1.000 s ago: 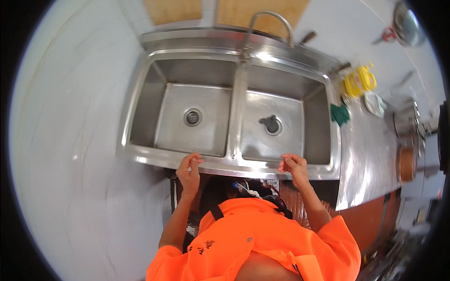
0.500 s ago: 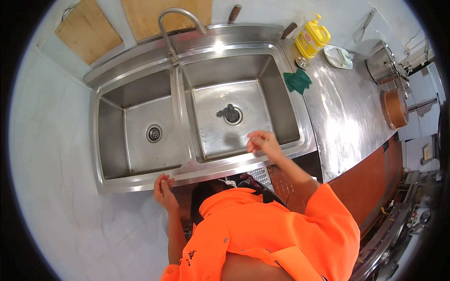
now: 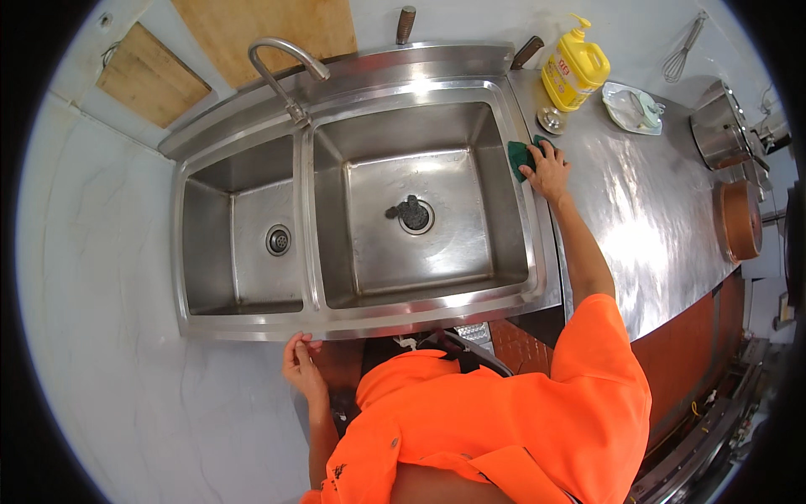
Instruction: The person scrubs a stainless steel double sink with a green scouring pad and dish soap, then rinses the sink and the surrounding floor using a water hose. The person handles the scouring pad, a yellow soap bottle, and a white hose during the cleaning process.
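My right hand (image 3: pixel 550 170) reaches to the right rim of the sink, its fingers closed on a dark green scouring cloth (image 3: pixel 520 160) that lies bunched there. Part of the cloth is hidden under the fingers. Just off the sink's front edge, my left hand (image 3: pixel 304 370) hangs with loosely bent, parted fingers and nothing visible in it. Between and beyond the hands is the steel double sink (image 3: pixel 307 227). A dark grey clump, perhaps a wire scourer (image 3: pixel 409 212), lies over the drain of the larger right basin.
A curved faucet (image 3: pixel 285 76) rises behind the divider. On the right counter (image 3: pixel 613 202) stand a yellow pump bottle (image 3: pixel 575 67), a small metal lid-like piece (image 3: pixel 551 120), a white dish (image 3: pixel 631 109), a steel pot (image 3: pixel 718 130) and a copper-coloured pot (image 3: pixel 740 222). Two knife handles show behind the sink.
My right hand has gone from above the front of the right basin out to the green cloth and taken hold of it. My left hand stays near the front edge. The view has shifted slightly.
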